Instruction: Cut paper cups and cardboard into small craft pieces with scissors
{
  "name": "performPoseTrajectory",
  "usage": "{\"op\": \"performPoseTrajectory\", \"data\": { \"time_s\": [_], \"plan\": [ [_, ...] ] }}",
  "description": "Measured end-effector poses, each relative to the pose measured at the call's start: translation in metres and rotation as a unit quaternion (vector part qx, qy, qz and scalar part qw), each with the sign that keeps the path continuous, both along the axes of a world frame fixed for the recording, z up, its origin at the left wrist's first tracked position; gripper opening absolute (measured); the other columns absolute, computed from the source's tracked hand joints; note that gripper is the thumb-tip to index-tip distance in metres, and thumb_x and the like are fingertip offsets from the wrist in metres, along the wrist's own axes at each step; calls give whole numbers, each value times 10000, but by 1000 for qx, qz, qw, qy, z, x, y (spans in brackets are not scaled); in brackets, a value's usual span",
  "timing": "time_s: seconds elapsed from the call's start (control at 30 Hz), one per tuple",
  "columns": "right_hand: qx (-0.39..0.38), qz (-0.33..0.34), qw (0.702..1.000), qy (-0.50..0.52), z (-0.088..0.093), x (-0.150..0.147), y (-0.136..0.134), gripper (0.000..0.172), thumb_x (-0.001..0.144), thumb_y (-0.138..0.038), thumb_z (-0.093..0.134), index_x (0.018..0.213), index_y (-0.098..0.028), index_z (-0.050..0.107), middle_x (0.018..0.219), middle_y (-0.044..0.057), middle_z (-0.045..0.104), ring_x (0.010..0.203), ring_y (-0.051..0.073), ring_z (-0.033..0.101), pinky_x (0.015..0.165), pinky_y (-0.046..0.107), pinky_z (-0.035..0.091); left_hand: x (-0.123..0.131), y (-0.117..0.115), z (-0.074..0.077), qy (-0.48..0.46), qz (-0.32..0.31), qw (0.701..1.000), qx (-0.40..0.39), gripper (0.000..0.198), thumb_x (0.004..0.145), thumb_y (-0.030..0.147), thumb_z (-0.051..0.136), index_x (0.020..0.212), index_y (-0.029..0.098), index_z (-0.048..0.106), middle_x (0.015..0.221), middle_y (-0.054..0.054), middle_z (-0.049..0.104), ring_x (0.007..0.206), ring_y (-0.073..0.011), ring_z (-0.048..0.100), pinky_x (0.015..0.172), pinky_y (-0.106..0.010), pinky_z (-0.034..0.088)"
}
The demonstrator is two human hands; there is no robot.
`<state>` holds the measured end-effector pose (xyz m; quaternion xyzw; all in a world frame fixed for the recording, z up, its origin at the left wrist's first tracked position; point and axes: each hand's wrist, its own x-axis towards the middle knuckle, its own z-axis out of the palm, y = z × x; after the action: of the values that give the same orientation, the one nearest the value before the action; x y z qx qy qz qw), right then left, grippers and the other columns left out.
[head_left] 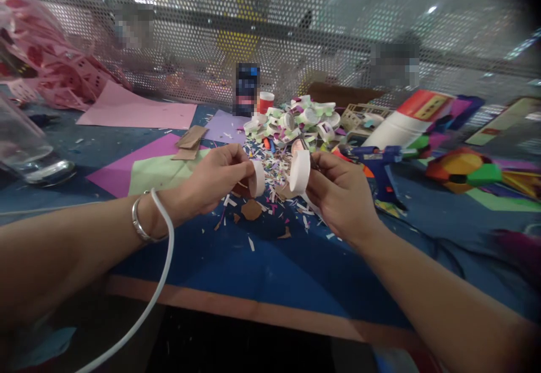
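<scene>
Pinched between the thumb and fingers of my left hand (220, 178) is a short white paper ring (259, 178), its edge turned toward the middle. My right hand (338, 192) grips a second white paper ring (300, 172), held upright a small gap away from the first. Both rings are above the table, over a scatter of paper scraps (274, 209). A brown cardboard disc (251, 209) lies just below the left ring. Behind my hands rises a heap of small white and green paper rings (296, 118).
Right of my hand lies a blue glue gun (380, 164) with its cable, near a white and red paper roll (401, 128). Coloured sheets (114, 167) and a clear glass (29, 147) are at left. A perforated metal screen (270, 29) stands behind the table.
</scene>
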<state>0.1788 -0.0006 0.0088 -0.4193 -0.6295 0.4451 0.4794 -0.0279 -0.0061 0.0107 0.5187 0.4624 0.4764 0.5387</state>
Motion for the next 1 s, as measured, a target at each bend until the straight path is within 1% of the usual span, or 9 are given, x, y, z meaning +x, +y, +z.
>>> {"op": "performPoseTrajectory", "data": {
  "time_s": [0.13,0.23,0.3,0.37,0.5,0.63,0.7,0.87,1.0],
  "plan": [
    [14,1,1000,-14,0,0,0,238,823,-404,726,807,-200,607,585,-56,420,460,67,274,428,247,195,-1,4,-2,4,16,1000,16,132,798,151,667,821,191,544,770,-9,613,643,-156,642,558,-327,553],
    [20,-2,1000,-24,0,0,0,236,822,-401,724,804,-199,603,586,-56,418,461,69,279,424,245,194,1,2,1,-4,5,1000,1,173,780,112,675,932,168,614,929,-50,662,718,-153,672,618,-317,556],
    [26,-7,999,-42,0,-1,0,228,822,-393,726,800,-198,609,584,-52,430,465,75,301,424,247,209,3,-1,3,-19,-19,1000,-15,208,768,86,671,965,149,647,977,-62,678,754,-138,673,679,-305,562],
    [39,-4,997,-73,2,-1,0,211,829,-373,720,794,-196,610,587,-46,461,476,81,335,433,248,235,5,-5,6,-36,-53,998,-22,251,743,58,667,982,137,664,963,-54,684,771,-125,663,710,-280,560],
    [79,2,988,-131,4,-1,0,179,836,-307,699,760,-191,585,601,-37,508,516,92,395,474,250,283,8,-12,10,-59,-106,993,-14,310,708,36,665,1002,133,678,939,-39,693,779,-114,636,707,-238,533],
    [114,-7,977,-179,6,-1,0,134,821,-244,686,751,-190,585,564,-57,450,504,90,351,467,256,250,8,-16,14,-79,-147,986,-31,360,697,5,662,1032,138,671,941,-37,700,818,-120,642,753,-243,506],
    [119,-4,974,-192,6,-1,0,105,816,-228,675,762,-188,594,557,-58,448,504,92,346,465,260,244,6,-17,15,-86,-165,982,-35,393,702,2,665,1068,144,654,930,-32,696,812,-118,642,741,-240,490],
    [123,-7,971,-206,5,-2,-1,104,819,-239,656,761,-179,593,557,-55,469,508,93,359,470,259,265,4,-19,10,-45,-214,976,-6,428,784,152,740,1176,148,566,742,22,595,608,-93,526,538,-230,377],
    [127,-1,970,-208,3,-3,-1,115,814,-255,649,764,-175,584,570,-51,484,521,94,383,476,250,285,5,-20,4,-11,-195,981,17,494,778,278,801,1162,174,508,740,39,576,569,-79,487,508,-229,347]
  ]
}}
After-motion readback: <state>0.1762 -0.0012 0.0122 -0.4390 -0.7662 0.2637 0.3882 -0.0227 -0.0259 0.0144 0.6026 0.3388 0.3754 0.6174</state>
